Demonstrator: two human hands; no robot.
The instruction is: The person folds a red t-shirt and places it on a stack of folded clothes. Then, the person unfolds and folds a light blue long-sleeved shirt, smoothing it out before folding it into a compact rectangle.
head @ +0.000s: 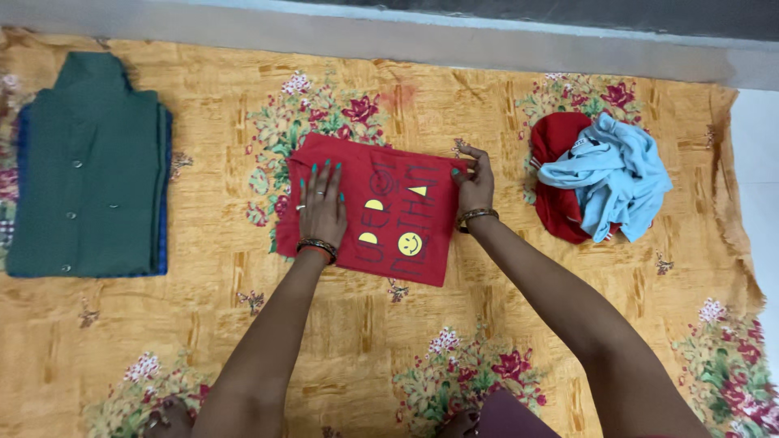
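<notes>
left hand [322, 207] lies flat, fingers spread, on the folded red shirt [406, 235]. right hand [475, 185] pinches its far right edge.

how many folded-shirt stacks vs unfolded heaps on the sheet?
1 stack at far left; 1 heap at right; red shirt in the middle under both hands. More may lie off-frame.

left hand [322, 208] flat on red shirt [369, 209] | right hand [475, 185] pinching its edge | orange floral sheet [389, 324]
</notes>
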